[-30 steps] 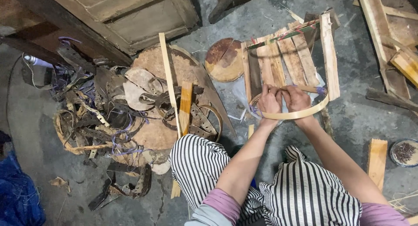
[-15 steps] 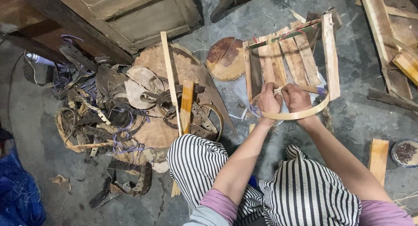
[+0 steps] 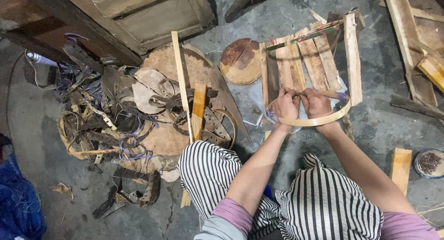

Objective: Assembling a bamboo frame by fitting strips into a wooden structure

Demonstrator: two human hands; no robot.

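Note:
My left hand [image 3: 286, 106] and my right hand [image 3: 317, 103] are close together, both gripping a thin bent bamboo hoop [image 3: 319, 120] that curves in front of the wrists. A short stick [image 3: 327, 94] pokes out to the right between the fingers. Purple string [image 3: 342, 96] hangs at the hoop's right end. Just beyond the hands lies a small wooden slat frame [image 3: 307, 59] on the grey floor. My striped trouser knees [image 3: 208, 175] are below.
A heap of old leather straps and scraps [image 3: 115, 115] lies left on a round wooden block [image 3: 171, 64]. A long bamboo strip [image 3: 181, 85], a round wooden disc [image 3: 240, 59], planks [image 3: 416, 41] at right, a small dish [image 3: 430, 162] and a wood piece [image 3: 400, 168] surround me.
Both hands stayed on the hoop, shifting only slightly. The view drifted a little; nothing was let go.

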